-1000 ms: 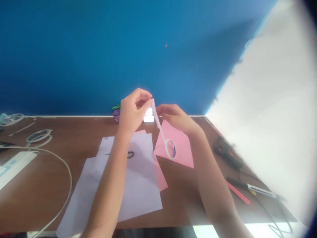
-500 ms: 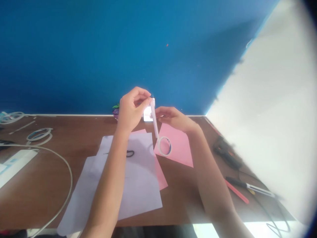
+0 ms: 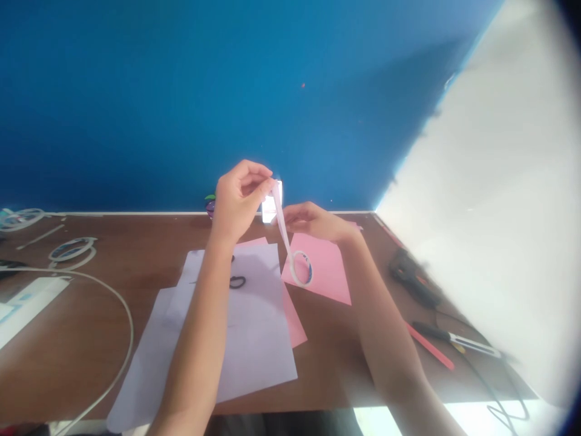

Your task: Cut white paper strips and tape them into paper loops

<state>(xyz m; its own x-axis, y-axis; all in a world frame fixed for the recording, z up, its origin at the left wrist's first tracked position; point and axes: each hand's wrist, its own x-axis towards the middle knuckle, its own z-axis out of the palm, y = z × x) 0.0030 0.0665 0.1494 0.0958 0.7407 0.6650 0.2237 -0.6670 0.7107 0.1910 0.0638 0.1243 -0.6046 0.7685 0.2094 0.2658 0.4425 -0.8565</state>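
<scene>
My left hand (image 3: pixel 242 197) is closed in a pinch on the upper end of a pale strip of tape (image 3: pixel 280 218). The strip slants down and right to a white roll of tape (image 3: pixel 292 272), which hangs from it above the pink paper. My right hand (image 3: pixel 318 221) is beside the strip with its fingers stretched leftward and their tips at the strip; whether they press on it is unclear. Under my left forearm lie white sheets of paper (image 3: pixel 258 339) with black-handled scissors (image 3: pixel 237 282) on top, partly hidden. A pink sheet (image 3: pixel 324 272) lies to their right.
On the brown table (image 3: pixel 331 363), a black-handled cutter (image 3: pixel 472 343), a red strip (image 3: pixel 431 346) and a dark tool (image 3: pixel 413 278) with a cord lie right. Left are tape rolls (image 3: pixel 72 249), a white cable (image 3: pixel 129 321) and a white box (image 3: pixel 34 306). A bright screen (image 3: pixel 267 212) stands by the wall.
My right hand has moved slightly down and left along the strip, its fingertips now reaching past it. My left hand has shifted slightly left, still pinching the strip.
</scene>
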